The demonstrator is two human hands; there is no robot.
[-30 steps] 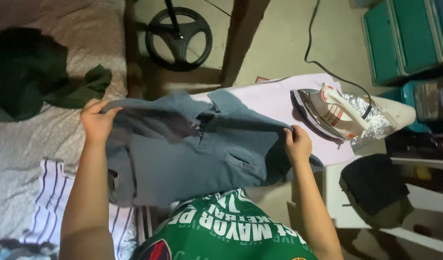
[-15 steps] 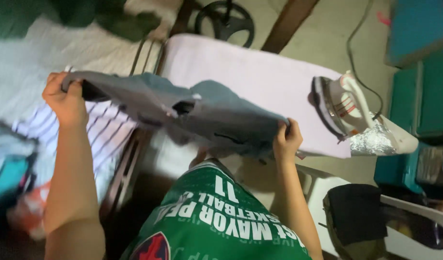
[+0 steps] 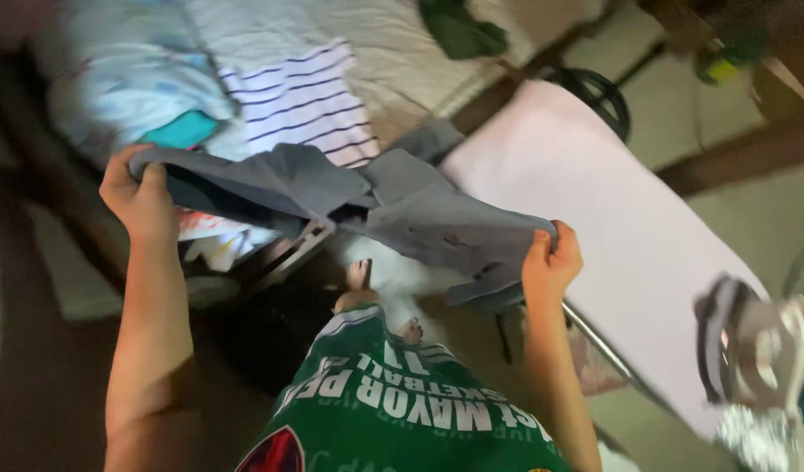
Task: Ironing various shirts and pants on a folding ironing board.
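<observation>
I hold a grey-blue garment (image 3: 393,210) stretched between both hands, lifted off the ironing board. My left hand (image 3: 140,197) grips one end at the left, above a pile of clothes. My right hand (image 3: 551,262) grips the other end near the board's edge. The garment sags in the middle, folded over itself. The ironing board (image 3: 612,218) with its pale pink cover runs diagonally to the right of the garment. The iron (image 3: 752,350), blurred, stands at the board's lower right end.
A bed (image 3: 402,61) lies at the top with a striped white cloth (image 3: 306,96), light blue clothes (image 3: 131,87) and a dark green garment (image 3: 459,35). A black round stand base (image 3: 599,87) sits on the floor beyond the board. My feet (image 3: 358,275) show below.
The view has swung left toward the bed. The garment has come off the board and moved left, held taut between both hands; the iron stays on the board.
</observation>
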